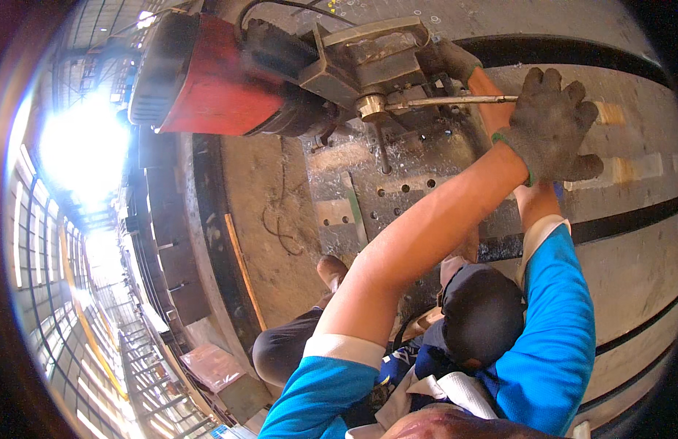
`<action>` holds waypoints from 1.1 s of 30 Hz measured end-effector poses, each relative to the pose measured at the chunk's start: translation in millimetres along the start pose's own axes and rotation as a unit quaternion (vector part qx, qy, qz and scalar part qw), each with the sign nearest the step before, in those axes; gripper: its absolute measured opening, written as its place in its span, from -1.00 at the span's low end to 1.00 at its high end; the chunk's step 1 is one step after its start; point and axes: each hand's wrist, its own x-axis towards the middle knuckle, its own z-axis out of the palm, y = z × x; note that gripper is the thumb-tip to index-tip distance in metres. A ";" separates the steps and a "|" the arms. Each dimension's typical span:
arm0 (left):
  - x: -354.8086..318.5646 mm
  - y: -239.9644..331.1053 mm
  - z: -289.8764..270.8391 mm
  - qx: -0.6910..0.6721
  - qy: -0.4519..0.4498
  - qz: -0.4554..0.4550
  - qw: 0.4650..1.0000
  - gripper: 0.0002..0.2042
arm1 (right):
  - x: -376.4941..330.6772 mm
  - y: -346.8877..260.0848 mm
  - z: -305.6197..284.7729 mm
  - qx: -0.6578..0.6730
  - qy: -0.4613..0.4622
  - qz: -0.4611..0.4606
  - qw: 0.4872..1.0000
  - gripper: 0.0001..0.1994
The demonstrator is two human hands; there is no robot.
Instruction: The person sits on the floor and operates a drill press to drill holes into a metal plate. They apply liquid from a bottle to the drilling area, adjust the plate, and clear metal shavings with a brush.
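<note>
A drilling machine with a red and black body (pixel 222 77) stands at the upper left, its metal frame (pixel 383 62) to the right. A thin drill bit (pixel 383 150) points at a steel plate (pixel 419 201) with several round holes. From a round hub (pixel 371 107), a long metal lever (pixel 452 102) reaches right. My left hand (pixel 551 128), in a dark grey glove, lies over the lever's outer end with fingers spread. Beyond it, my right hand (pixel 457 61), gloved too, is against the frame's right side; its fingers are hidden. My left arm crosses over the right.
A person in a dark cap (pixel 481 314) crouches close below my arms. A brown shoe (pixel 332 272) and a dark-trousered knee (pixel 284 351) show at lower left. Metal shavings lie around the bit. Large steel plates with dark gaps (pixel 624 223) extend right. A cable (pixel 269 227) lies on the brown ground.
</note>
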 end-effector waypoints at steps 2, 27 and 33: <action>0.1 -2.2 -0.9 -0.004 -0.007 -0.002 1.000 -0.30 | 4.8 -1.3 1.4 0.000 -0.005 -0.003 1.000 -0.67; 5.4 -61.2 -9.3 -0.357 0.180 -0.233 0.887 -0.40 | -130.5 -35.5 -156.0 -0.117 0.018 -0.070 0.990 -0.74; -146.2 -34.8 -14.6 -0.318 0.320 -0.308 0.837 -0.49 | -117.6 -28.0 -167.5 -0.228 0.026 -0.043 0.972 -0.75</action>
